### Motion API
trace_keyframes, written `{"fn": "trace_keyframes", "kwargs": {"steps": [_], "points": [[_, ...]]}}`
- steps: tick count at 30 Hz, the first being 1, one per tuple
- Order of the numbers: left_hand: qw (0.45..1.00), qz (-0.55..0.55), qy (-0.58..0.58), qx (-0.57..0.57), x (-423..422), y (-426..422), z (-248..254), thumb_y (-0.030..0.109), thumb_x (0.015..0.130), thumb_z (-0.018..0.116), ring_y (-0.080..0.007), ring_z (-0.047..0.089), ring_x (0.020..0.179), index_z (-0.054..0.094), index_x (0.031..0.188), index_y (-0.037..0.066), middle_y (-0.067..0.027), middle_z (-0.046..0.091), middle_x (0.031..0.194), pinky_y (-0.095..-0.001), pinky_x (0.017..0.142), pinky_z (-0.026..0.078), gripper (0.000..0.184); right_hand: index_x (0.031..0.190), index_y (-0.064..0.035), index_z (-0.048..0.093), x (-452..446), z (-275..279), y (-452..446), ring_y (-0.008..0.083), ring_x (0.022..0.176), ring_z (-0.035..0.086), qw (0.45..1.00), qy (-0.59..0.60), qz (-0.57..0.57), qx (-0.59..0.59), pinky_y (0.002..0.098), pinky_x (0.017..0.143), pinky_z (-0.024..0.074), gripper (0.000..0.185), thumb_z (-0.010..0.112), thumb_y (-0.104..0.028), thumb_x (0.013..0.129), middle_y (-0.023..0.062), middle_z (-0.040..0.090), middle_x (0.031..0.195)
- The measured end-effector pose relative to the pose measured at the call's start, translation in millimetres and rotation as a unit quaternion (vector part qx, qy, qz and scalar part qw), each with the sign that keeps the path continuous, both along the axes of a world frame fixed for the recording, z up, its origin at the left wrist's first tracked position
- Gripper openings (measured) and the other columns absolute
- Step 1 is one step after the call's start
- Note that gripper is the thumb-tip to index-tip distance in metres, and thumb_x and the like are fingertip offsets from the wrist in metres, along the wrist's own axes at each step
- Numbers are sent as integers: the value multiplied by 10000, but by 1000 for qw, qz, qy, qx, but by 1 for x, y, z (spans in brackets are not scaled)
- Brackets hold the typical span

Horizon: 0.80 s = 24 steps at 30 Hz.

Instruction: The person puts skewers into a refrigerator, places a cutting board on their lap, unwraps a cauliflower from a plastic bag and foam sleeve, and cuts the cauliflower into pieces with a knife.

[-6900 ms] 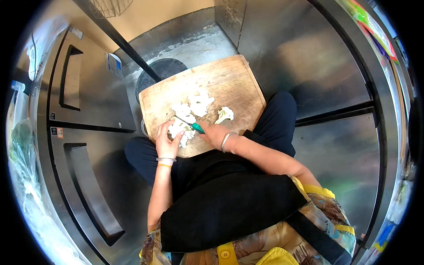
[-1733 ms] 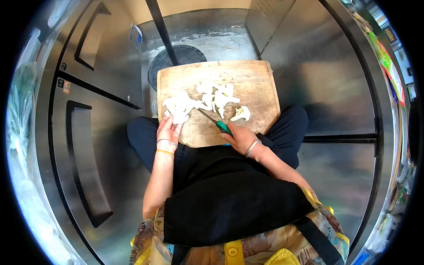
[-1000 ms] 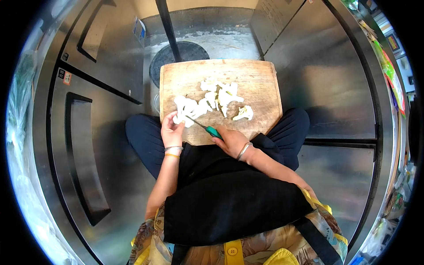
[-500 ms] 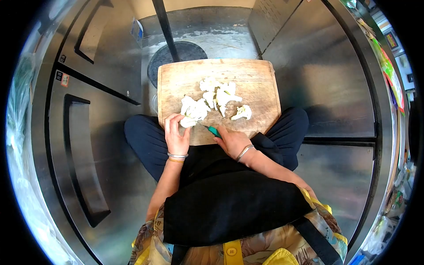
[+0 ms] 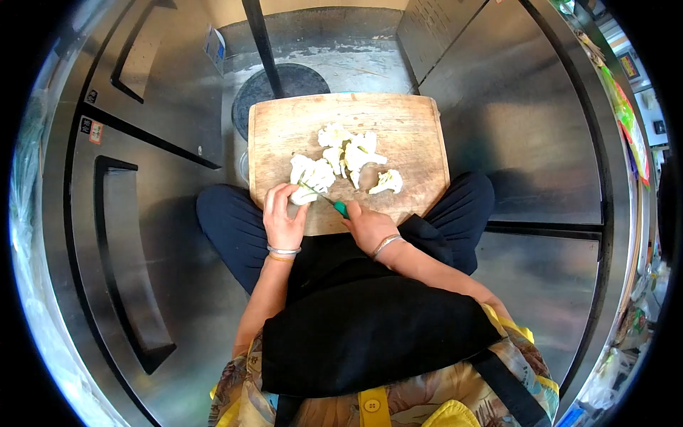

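Note:
My left hand (image 5: 283,213) is closed on a piece of cauliflower (image 5: 304,197) at the near left of the wooden cutting board (image 5: 413,135). In my right hand (image 5: 368,226) is a small knife with a green handle (image 5: 341,208); its thin blade points up and left and lies over the held cauliflower. A larger white cauliflower clump (image 5: 316,173) touches the held piece on its far side. Several cut florets (image 5: 361,148) lie bunched at the board's middle, and a single floret (image 5: 386,181) sits apart to their right.
The board rests across my legs (image 5: 228,224). Steel cabinet doors with dark handles (image 5: 114,263) stand close on the left, and more steel doors (image 5: 526,128) on the right. Beyond the board are a round black disc (image 5: 306,80) and a dark upright pole (image 5: 262,46).
The knife blade has moved up and left, from beside the held cauliflower to over it. My left hand keeps its grip, and the other florets stay where they were.

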<state>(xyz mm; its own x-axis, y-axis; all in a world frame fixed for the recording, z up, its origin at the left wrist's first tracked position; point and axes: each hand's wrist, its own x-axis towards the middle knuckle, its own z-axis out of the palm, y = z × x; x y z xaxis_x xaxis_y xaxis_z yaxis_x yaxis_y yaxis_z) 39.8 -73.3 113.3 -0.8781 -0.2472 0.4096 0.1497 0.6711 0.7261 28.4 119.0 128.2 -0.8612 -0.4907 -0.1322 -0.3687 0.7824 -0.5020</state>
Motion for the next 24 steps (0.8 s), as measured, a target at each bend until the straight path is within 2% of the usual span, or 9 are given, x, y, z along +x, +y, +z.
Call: {"fn": "trace_keyframes", "kwargs": {"steps": [4,6,7,9,13,16,19,22,24], "points": [[999,8,-11,36,-2,0,-5,-44,621,718,-256,577,923,584,977,35,-119,560,1003,-312,799,477,389,948,-57,405,-6,-2,-2,373,689,601,1000,7,6,-6,463,582,464,258,512,-286,899,194,608,744],[999,11,-15,45,-2,1,-5,-46,623,716,-247,577,927,587,977,36,-116,560,1002,-308,796,479,386,1049,-56,427,-9,6,-2,384,729,603,996,-88,6,31,471,619,466,256,474,-269,915,216,609,798],[998,15,-20,53,-2,1,-4,-48,625,714,-239,577,931,590,977,36,-114,560,1001,-303,794,481,383,1049,-56,427,-9,9,0,384,729,603,996,-87,6,30,471,619,466,256,474,-269,915,216,609,798],[999,7,-19,38,-2,1,1,-54,626,711,-229,576,935,589,978,35,-109,558,1005,-299,789,485,383,1038,-54,414,-9,12,6,392,712,599,993,-110,7,-40,477,616,462,257,460,-280,923,217,613,765],[999,13,7,53,-5,-2,-6,-70,623,708,-216,573,941,587,977,29,-99,554,1020,-297,781,491,387,1033,-56,407,-3,14,10,398,722,595,993,-116,-12,-26,482,625,457,264,464,-288,922,215,615,768],[998,1,3,58,-4,-3,-8,-77,618,709,-212,571,943,583,974,24,-99,553,1036,-294,784,493,391,1031,-54,406,-2,10,10,408,722,589,996,-80,-7,34,484,631,452,267,470,-287,918,214,613,770],[998,8,-12,59,-4,-4,-4,-76,619,711,-210,574,962,582,961,21,-103,556,1054,-290,795,495,379,1023,-52,397,-3,3,11,410,732,586,998,-59,-2,17,483,638,449,273,490,-283,910,223,606,785],[995,1,-34,96,-2,-2,-3,-70,620,712,-229,579,994,575,957,24,-116,562,1097,-299,823,489,375,1037,-52,412,-9,20,23,407,727,588,995,-90,25,-31,477,633,451,292,525,-280,893,222,598,772],[997,-2,-22,68,-4,-5,-5,-67,615,713,-241,578,1005,571,957,27,-122,563,1115,-309,839,483,382,1026,-48,452,-15,33,30,394,766,589,988,-110,22,-102,455,652,457,332,610,-273,839,222,592,822]]}}
